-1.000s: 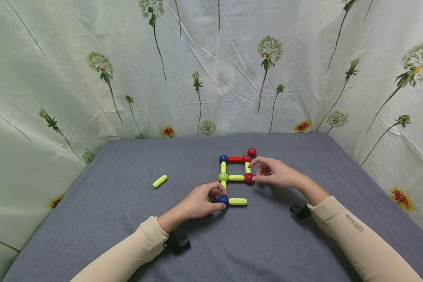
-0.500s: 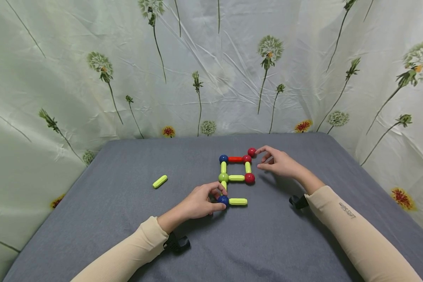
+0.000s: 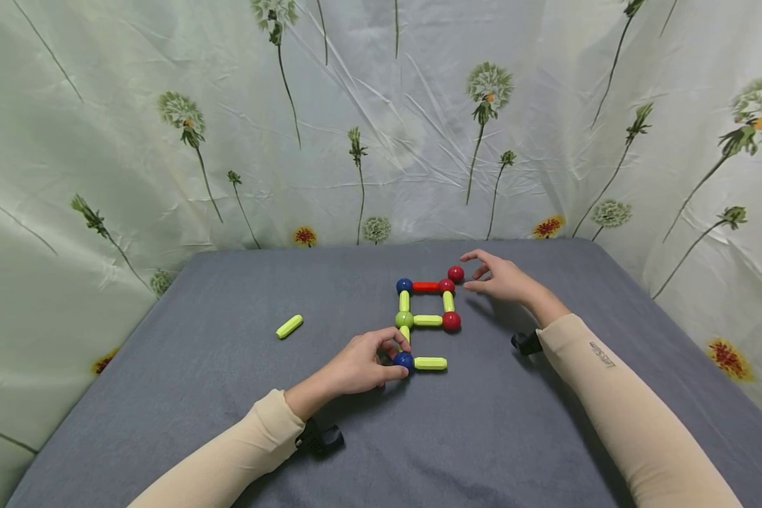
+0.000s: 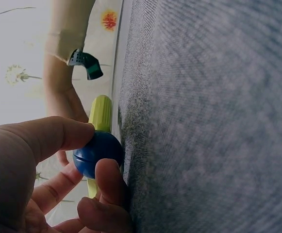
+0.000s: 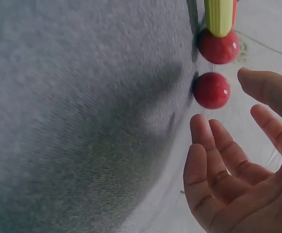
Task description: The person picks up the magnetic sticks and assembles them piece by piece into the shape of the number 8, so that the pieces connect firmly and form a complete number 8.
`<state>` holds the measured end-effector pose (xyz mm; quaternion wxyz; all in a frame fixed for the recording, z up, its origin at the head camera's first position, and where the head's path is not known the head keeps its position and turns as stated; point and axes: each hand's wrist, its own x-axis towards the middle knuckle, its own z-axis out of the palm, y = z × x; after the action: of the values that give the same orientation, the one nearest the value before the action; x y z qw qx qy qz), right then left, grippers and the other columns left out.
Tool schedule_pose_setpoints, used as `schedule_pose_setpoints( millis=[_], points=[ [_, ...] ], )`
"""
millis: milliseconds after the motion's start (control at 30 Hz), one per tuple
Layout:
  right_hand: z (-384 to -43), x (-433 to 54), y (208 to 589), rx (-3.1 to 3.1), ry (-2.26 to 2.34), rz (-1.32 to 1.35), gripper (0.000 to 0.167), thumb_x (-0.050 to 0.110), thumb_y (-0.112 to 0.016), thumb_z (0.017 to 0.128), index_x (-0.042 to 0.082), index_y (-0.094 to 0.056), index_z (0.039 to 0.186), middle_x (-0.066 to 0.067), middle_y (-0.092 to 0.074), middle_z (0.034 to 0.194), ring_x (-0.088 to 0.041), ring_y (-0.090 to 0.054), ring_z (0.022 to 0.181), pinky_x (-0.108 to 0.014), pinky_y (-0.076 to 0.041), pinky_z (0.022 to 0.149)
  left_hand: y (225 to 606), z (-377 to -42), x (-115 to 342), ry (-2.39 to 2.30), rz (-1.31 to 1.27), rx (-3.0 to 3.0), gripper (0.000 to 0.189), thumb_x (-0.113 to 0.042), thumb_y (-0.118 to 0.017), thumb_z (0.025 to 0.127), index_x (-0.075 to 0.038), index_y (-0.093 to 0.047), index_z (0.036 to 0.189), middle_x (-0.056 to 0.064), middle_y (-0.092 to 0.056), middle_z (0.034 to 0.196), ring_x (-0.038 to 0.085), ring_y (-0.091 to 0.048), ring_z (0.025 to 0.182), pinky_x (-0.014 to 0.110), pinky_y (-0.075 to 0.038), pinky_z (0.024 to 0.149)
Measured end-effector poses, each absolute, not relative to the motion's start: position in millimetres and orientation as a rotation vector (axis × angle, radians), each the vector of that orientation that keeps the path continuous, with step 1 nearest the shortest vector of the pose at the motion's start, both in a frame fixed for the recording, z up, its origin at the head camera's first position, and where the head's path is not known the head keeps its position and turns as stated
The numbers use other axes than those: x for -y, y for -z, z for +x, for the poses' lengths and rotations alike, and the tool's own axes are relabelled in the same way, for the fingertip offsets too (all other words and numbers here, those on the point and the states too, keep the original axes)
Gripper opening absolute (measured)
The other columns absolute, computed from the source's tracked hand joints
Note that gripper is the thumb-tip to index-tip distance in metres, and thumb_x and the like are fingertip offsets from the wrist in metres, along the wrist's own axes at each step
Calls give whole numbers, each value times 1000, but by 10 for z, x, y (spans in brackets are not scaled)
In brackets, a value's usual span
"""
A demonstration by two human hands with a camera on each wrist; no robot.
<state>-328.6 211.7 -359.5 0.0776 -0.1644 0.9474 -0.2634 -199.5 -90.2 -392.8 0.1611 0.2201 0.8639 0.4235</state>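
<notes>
My left hand (image 3: 363,361) pinches the near blue ball (image 3: 403,362) between thumb and fingers; the left wrist view shows this blue ball (image 4: 98,149) close up. A yellow-green rod (image 3: 430,363) sticks out from it to the right, and another (image 3: 406,334) joins it to a green ball (image 3: 404,319). Beyond lies a square of rods, including one red rod (image 3: 426,287), with balls at its corners. My right hand (image 3: 504,279), fingers spread and holding nothing, is just right of a separate red ball (image 3: 456,274). In the right wrist view a gap separates that red ball (image 5: 212,91) from the fingertips.
A loose yellow-green rod (image 3: 289,327) lies on the grey cloth (image 3: 241,367) to the left. The far blue ball (image 3: 404,286) and two red balls form the square's other corners. A flowered curtain (image 3: 330,127) hangs behind the table.
My right hand has moved away from the square's near red ball, back and beside the separate red ball, its fingers spreading. My left hand stays on the blue ball.
</notes>
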Motion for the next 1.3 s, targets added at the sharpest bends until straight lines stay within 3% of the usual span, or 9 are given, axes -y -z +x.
schedule_pose_setpoints(
  millis=[633,933,1300],
  points=[
    [-3477,-1963,3604,-2876,645,-487,52,25,-64,88,18,-43,136,-19,-60,117,-30,-59,102,-46,-47,89,3910,-2002,901,-1202,627,-2466,26,-26,-71,83,-28,-56,103,0,-61,92,15,-59,53,31,-50,53],
    [-3492,-1928,3651,-2889,593,-484,45,23,-65,88,18,-50,130,-16,-60,113,-27,-58,97,-37,-47,78,3895,-1988,896,-1197,633,-2473,25,-26,-71,83,-29,-56,104,-1,-62,92,14,-59,53,31,-50,52],
    [-3495,-1939,3692,-2875,601,-474,38,24,-66,87,16,-54,121,-18,-63,115,-28,-60,99,-42,-48,81,3894,-1979,900,-1198,619,-2463,25,-26,-71,83,-30,-56,103,0,-61,93,14,-59,53,31,-50,53]
  ],
)
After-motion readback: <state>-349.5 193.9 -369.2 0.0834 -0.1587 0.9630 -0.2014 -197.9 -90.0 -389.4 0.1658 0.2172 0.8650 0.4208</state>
